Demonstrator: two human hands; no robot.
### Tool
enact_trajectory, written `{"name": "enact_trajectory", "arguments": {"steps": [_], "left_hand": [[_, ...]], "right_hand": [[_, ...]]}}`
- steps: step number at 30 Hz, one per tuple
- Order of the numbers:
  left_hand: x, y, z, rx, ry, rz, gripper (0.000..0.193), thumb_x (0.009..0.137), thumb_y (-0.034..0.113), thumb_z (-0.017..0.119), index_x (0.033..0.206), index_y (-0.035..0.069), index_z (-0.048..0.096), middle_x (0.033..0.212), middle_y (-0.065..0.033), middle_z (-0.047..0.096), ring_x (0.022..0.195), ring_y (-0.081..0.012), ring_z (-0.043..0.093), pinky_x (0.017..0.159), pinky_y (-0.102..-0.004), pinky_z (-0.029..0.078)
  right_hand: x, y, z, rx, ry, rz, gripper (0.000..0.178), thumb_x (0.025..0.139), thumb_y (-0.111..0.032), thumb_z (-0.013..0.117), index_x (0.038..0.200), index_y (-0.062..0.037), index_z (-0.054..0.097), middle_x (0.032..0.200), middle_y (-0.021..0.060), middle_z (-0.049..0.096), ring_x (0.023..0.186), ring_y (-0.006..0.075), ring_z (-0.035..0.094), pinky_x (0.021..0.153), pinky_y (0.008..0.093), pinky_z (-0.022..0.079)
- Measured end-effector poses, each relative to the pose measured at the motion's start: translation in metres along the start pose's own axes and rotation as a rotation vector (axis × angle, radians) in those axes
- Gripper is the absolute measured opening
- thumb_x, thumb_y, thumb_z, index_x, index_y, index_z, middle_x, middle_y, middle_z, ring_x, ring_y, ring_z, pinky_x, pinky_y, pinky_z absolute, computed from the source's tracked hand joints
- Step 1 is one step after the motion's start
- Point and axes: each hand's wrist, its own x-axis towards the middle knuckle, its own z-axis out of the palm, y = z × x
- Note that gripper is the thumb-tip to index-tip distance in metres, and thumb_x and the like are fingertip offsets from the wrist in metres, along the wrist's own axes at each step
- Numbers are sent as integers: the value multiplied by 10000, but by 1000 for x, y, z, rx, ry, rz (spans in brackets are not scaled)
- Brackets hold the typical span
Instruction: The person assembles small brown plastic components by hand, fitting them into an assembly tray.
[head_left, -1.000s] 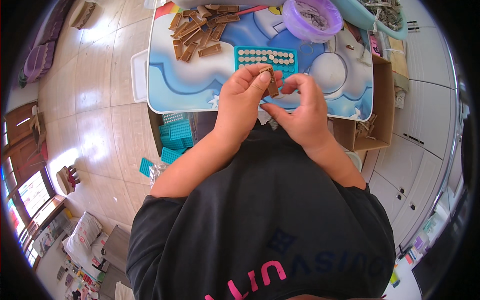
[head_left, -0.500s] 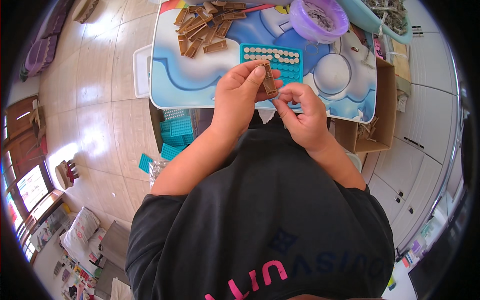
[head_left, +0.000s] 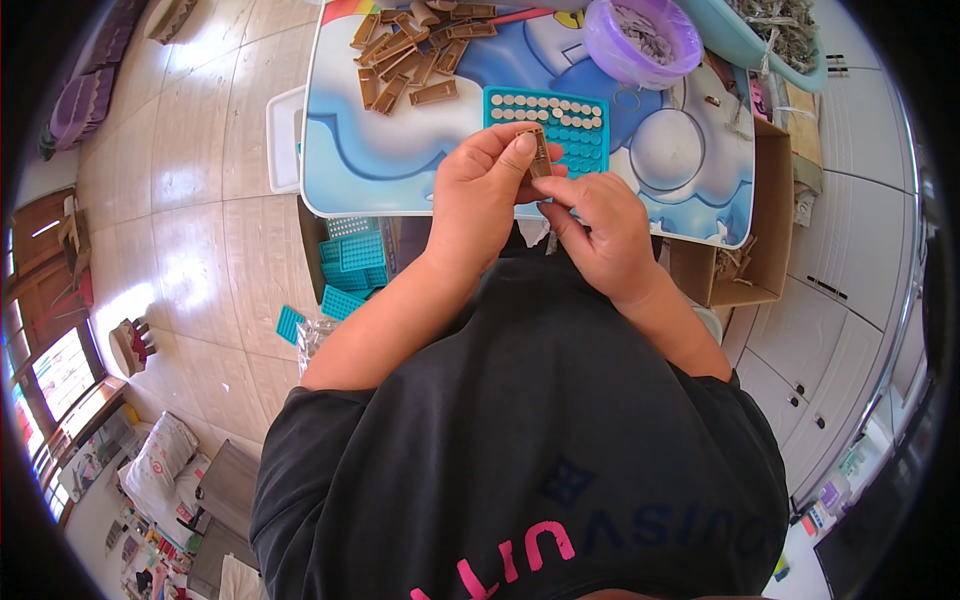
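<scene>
Brown trough-like piece [head_left: 541,157] pinched btwn L hand [head_left: 482,178] thumb + fingers, long axis approx fore-aft. R hand [head_left: 603,217] nearer its close end: index at that end, thumb just below w/ slight gap; can't tell if it's gripping anything. Both wrists angled inward. Teal tray [head_left: 590,155] just beyond; brown pile [head_left: 400,57] far-L.

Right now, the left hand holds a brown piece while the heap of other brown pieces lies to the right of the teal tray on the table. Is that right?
Not quite: the heap lies to the left of the teal tray on the table, as the head view shows. The left hand does hold a brown piece.
</scene>
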Motion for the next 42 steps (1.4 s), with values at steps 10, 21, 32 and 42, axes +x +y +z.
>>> {"name": "enact_trajectory", "arguments": {"steps": [10, 21, 32, 42], "left_hand": [[0, 0, 0, 14, -5, -24, 255, 946, 190, 486, 1108, 4, 550, 969, -110, 639, 821, -146, 629, 695, -259, 533], [-1, -8, -4, 50, 6, -63, 259, 951, 187, 477, 1120, 5, 550, 958, -105, 636, 815, -139, 622, 691, -256, 529], [-9, -12, -24, -19, -14, -173, 305, 956, 197, 465, 1175, -7, 525, 917, -80, 617, 754, -135, 607, 684, -264, 530], [1, -7, -40, -87, 41, -196, 328, 971, 206, 425, 1217, 3, 501, 961, -99, 621, 765, -124, 590, 722, -265, 509]], "right_hand": [[-6, 6, 0, 772, -97, 558, 185, 830, -54, 620, 1013, -42, 641, 737, 59, 634, 619, 89, 577, 569, 203, 449], [2, 9, 1, 135, -67, 194, 136, 744, -123, 685, 879, -124, 677, 690, 38, 634, 582, 204, 567, 546, 304, 396], [13, 14, 5, 83, -31, 106, 116, 748, -106, 674, 862, -84, 670, 665, 43, 592, 601, 220, 557, 564, 314, 406], [43, 62, 29, -328, 84, -65, 145, 660, -75, 711, 796, -99, 667, 783, 29, 561, 719, 218, 546, 602, 329, 442]]}}
